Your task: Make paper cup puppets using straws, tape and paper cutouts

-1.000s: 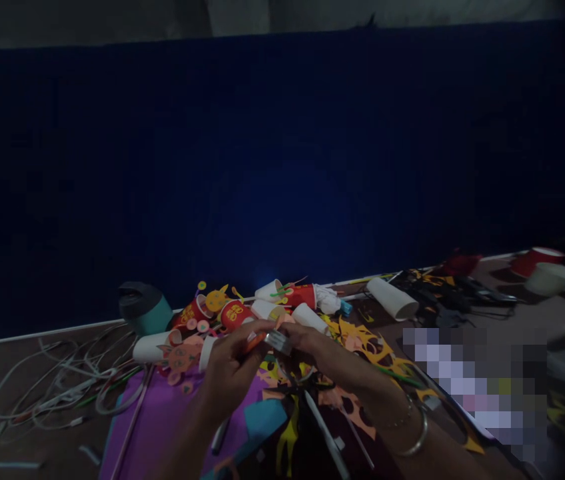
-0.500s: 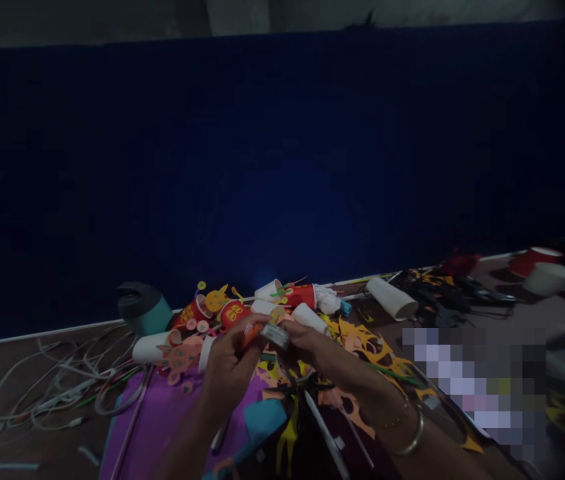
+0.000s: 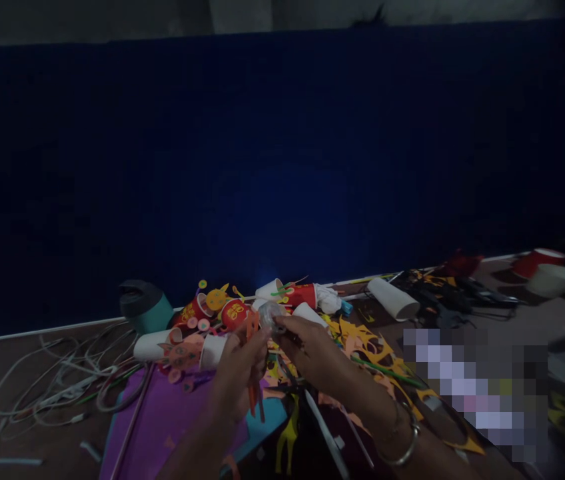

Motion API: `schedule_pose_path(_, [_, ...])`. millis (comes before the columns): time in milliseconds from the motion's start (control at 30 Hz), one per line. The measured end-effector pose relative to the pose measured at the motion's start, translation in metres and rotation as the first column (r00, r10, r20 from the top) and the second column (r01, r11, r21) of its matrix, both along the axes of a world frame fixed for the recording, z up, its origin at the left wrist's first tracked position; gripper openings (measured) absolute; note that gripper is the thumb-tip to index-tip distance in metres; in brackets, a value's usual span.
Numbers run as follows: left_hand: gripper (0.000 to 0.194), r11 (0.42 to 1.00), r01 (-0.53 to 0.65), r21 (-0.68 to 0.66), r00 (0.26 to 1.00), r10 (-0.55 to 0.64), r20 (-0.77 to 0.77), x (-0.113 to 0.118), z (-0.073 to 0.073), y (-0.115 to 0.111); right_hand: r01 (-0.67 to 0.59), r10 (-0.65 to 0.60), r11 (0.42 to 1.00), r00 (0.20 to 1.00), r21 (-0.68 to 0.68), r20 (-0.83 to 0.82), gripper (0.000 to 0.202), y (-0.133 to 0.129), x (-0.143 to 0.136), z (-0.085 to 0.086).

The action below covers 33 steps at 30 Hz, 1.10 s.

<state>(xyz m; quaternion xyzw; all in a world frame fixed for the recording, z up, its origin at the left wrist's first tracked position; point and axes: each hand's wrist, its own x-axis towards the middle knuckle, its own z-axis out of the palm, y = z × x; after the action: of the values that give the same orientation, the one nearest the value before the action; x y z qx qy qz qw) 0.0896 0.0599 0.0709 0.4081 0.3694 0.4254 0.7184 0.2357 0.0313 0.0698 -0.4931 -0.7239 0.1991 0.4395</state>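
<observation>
A roll of clear tape [image 3: 271, 313] is held up between my two hands over the cluttered table. Its round side partly faces me. My right hand [image 3: 310, 350], with bracelets at the wrist, is closed on the roll's right side. My left hand [image 3: 240, 367] is closed around thin orange paper strips [image 3: 253, 399], which stick out above and below the fingers. Its fingertips come close to the roll's lower left; whether they touch it, I cannot tell. Below lie purple sheets [image 3: 162, 413], a blue sheet [image 3: 268, 421] and a yellow paper cutout [image 3: 288, 440].
White paper cups [image 3: 392, 299], red cups [image 3: 236, 312] and orange paper scraps [image 3: 362, 340] crowd the table's back. A teal and black bottle [image 3: 145, 308] lies tilted at left, behind tangled white cables [image 3: 57, 373]. A dark blue panel [image 3: 282, 167] rises behind.
The tape roll has turned from edge-on to show its round side and risen slightly. The orange strips now point up and down in my left hand.
</observation>
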Motion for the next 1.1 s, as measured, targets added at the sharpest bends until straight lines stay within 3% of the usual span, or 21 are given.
schedule_pose_path(300, [0.031,1.0,-0.026,-0.003,0.995,0.026,0.095,0.006,0.002,-0.006,0.008,-0.014,0.99,0.999,0.144,0.041,0.033,0.003,-0.003,-0.012])
schedule_pose_path(733, [0.034,0.999,-0.024,-0.04,0.99,0.029,0.135,0.004,0.002,-0.006,0.008,-0.014,0.992,0.999,0.124,0.047,0.028,0.002,-0.007,-0.01])
schedule_pose_path(900, [0.03,0.998,-0.048,-0.05,0.994,0.052,0.101,0.005,0.0,-0.007,0.003,0.0,0.996,0.999,0.088,-0.035,0.025,0.003,-0.007,-0.007])
schedule_pose_path(1100, [0.025,0.997,-0.07,0.041,0.996,0.068,0.049,0.003,0.005,-0.009,-0.112,0.078,0.985,0.967,-0.128,-0.244,0.029,0.0,-0.007,-0.001])
